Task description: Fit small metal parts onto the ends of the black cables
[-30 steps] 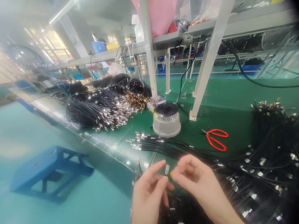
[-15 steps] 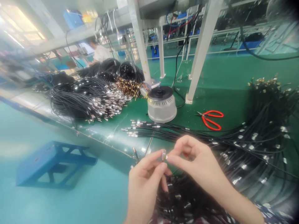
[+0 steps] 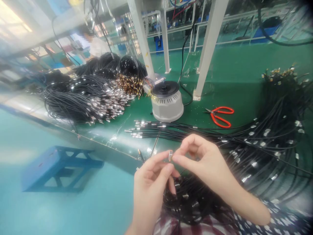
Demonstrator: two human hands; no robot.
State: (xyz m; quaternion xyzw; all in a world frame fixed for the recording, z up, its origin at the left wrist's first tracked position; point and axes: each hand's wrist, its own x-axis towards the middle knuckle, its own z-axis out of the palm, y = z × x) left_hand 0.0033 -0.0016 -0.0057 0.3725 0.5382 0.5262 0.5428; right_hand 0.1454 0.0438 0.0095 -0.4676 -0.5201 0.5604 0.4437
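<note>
My left hand (image 3: 150,181) and my right hand (image 3: 200,160) meet fingertip to fingertip above the near edge of the green bench (image 3: 234,85). Both pinch a small silver metal connector (image 3: 170,155) held between them. A thin black cable seems to run down from it into the pile of black cables (image 3: 195,202) on my lap. Just beyond my hands lies a row of black cables with silver tips (image 3: 146,129), ends pointing left.
A white round device with a black lid (image 3: 167,101) stands mid-bench, red-handled scissors (image 3: 220,116) to its right. Big coils of black cable lie at left (image 3: 85,101) and right (image 3: 281,130). White frame posts (image 3: 207,49) rise behind. A blue stool (image 3: 58,166) sits on the floor. A person works far left (image 3: 94,44).
The camera has tilted down, so the bench items sit higher in view. My fingertips have closed together on the connector, which earlier stood free between them.
</note>
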